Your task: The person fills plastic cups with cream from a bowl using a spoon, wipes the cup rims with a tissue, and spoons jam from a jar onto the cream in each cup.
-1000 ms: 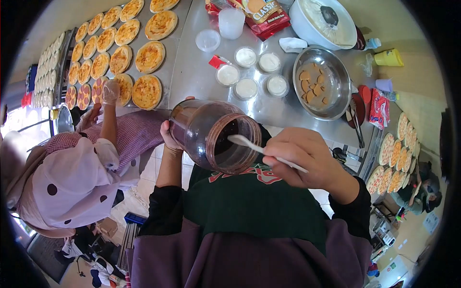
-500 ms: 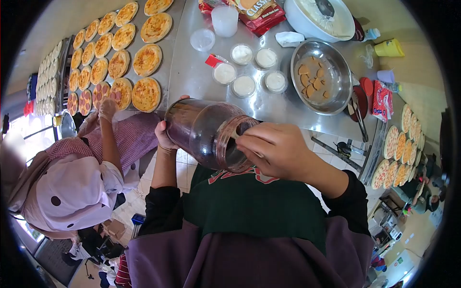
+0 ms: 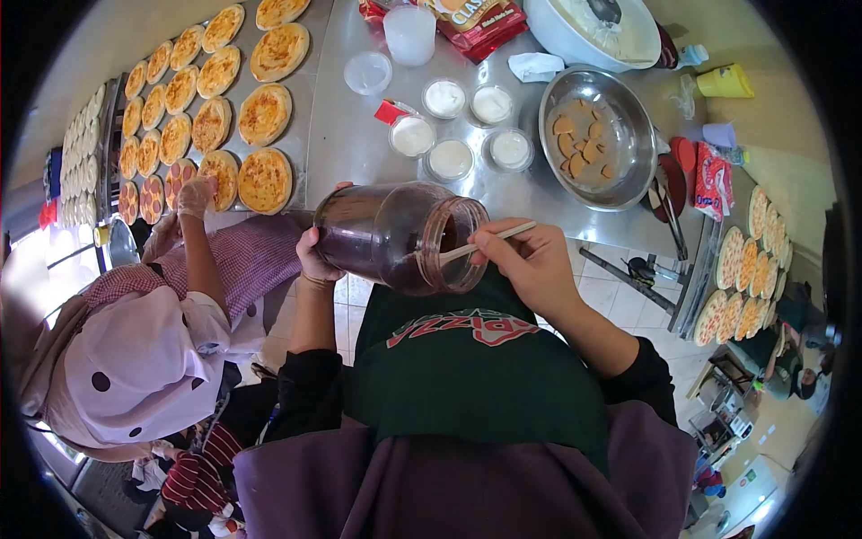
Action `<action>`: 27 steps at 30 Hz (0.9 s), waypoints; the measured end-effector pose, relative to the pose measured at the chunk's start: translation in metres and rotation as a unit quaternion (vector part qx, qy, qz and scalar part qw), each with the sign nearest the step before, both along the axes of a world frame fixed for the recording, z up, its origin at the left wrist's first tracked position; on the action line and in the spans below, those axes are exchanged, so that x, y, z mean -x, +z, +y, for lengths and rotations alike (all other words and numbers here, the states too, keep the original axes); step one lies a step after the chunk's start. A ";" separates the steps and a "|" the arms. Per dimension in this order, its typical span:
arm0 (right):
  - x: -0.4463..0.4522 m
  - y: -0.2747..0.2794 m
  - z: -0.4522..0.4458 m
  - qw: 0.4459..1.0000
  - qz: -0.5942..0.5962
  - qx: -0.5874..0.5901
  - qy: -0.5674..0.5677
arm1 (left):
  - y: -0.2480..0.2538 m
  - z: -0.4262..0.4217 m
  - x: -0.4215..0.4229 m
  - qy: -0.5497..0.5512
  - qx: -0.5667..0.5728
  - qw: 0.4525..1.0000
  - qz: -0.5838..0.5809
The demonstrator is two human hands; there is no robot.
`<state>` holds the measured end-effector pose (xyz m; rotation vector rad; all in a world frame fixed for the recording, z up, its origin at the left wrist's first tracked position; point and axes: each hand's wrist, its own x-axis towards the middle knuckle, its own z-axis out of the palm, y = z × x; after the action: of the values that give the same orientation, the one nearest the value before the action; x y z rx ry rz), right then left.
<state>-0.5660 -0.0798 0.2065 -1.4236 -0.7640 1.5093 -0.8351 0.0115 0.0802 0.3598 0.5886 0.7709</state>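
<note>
A large clear jar [image 3: 382, 235] with dark contents is tilted on its side in front of my apron, its mouth facing right. My left hand [image 3: 318, 255] is wrapped round the jar's base. Between the thumb and fingers of my right hand [image 3: 532, 268] is a thin pale stick-like utensil [image 3: 514, 233]. Its far end reaches into the jar's mouth, and I cannot make out its tip. Beyond the jar stand several small cups of white cream [image 3: 450, 159], next to a steel bowl [image 3: 549, 144] with brown biscuit pieces [image 3: 579, 148].
A co-worker's gloved hand [image 3: 196, 196] touches one of the small pizzas [image 3: 265, 180] at left. A white tub [image 3: 575, 31], a red biscuit pack [image 3: 476, 27] and an empty plastic cup [image 3: 367, 74] stand on the steel table [image 3: 346, 139]. Tongs [image 3: 672, 216] lie at right.
The jar's mouth has swung up and away from me, so it lies more level. My right hand has drawn back a little, and more of the utensil shows.
</note>
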 end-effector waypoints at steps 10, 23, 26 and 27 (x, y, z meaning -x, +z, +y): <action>-0.022 -0.009 0.013 0.990 0.081 0.014 -0.112 | -0.024 -0.012 0.000 0.067 0.007 0.997 0.026; -0.035 -0.032 0.048 0.980 0.062 -0.025 -0.186 | -0.056 -0.004 -0.015 0.084 0.044 0.995 -0.021; -0.038 -0.032 0.057 0.978 0.058 -0.022 -0.197 | -0.059 0.000 -0.019 0.083 0.052 0.995 -0.016; -0.039 -0.033 0.060 0.978 0.062 -0.028 -0.199 | -0.060 0.001 -0.021 0.078 0.059 0.995 -0.028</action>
<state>-0.5266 -0.0202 0.1738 -1.3324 -0.4098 1.2401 -0.8143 0.0122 0.0202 0.1847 0.6116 0.8880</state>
